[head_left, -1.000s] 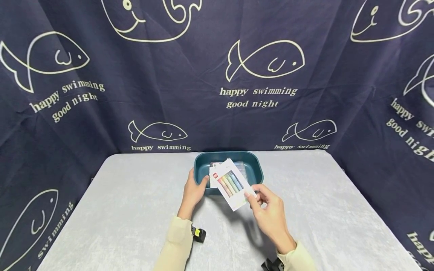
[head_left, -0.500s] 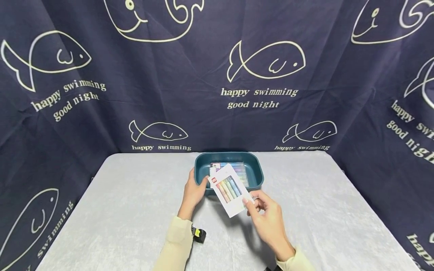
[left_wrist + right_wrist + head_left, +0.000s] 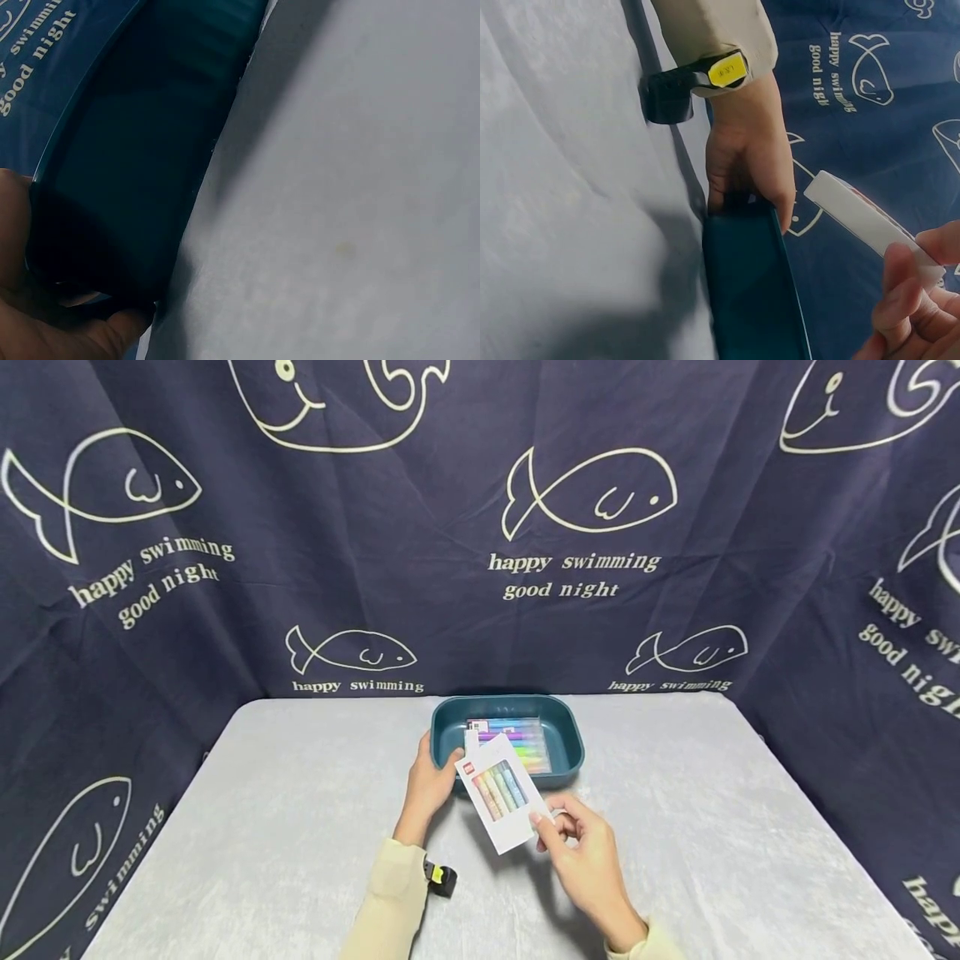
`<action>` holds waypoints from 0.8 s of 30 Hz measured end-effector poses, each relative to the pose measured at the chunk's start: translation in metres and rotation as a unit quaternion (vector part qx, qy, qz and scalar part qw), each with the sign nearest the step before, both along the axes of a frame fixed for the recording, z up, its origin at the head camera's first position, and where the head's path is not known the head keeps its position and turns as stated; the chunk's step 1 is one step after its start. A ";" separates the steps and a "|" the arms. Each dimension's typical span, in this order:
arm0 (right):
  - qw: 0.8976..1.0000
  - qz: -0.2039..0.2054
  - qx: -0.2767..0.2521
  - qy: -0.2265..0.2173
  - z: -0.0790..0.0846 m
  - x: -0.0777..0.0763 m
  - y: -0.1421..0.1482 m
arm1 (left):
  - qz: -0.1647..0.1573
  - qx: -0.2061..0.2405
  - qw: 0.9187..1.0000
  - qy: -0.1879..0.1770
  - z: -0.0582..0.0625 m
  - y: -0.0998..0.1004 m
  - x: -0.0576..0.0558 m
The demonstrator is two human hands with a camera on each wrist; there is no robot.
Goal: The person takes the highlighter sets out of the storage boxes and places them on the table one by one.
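Note:
A deep teal bin (image 3: 564,748) stands on the table, and my left hand (image 3: 429,783) grips its left end, thumb at the rim. The left wrist view shows the fingers round the corner of the bin (image 3: 142,150). With thumb and fingers my right hand (image 3: 583,853) pinches the lower right edge of a flat white box (image 3: 506,833), whose window shows several pastel-coloured sticks. That box is tilted in front of the bin, its top overlapping the bin's front in the head view. Partly behind it, a clear pack of bright coloured pens (image 3: 517,735) lies inside the bin.
A pale grey cloth covers the table (image 3: 300,827). Dark blue curtains (image 3: 450,577) with fish drawings hang behind and at both sides, close to the back table edge. A black wrist camera (image 3: 442,881) sits on the left sleeve.
My right hand has drawn the white box toward me and slightly left. More of the pen pack in the bin shows. The left hand and the bin stay in place.

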State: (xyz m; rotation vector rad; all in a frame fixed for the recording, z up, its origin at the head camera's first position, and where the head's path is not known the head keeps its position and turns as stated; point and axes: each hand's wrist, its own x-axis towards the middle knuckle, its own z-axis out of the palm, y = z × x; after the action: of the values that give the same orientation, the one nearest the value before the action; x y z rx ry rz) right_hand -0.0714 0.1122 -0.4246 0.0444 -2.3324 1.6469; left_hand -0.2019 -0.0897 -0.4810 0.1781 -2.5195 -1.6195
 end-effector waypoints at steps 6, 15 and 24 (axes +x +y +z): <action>1.000 0.007 -0.004 -0.013 -0.003 0.001 -0.001 | 0.001 0.003 1.000 -0.003 0.001 0.000 0.000; 1.000 0.009 0.007 -0.020 -0.010 0.005 0.000 | -0.003 0.001 1.000 0.004 -0.001 -0.001 0.002; 0.998 0.012 -0.005 -0.061 -0.016 0.011 0.002 | -0.003 -0.002 1.000 0.010 -0.001 -0.001 0.000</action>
State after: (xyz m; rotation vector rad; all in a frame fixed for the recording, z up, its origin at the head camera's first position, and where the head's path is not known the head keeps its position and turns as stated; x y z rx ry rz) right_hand -0.0606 0.1144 -0.4409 -0.0317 -2.4224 1.7175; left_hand -0.2019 -0.0908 -0.4820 0.1534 -2.5096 -1.6113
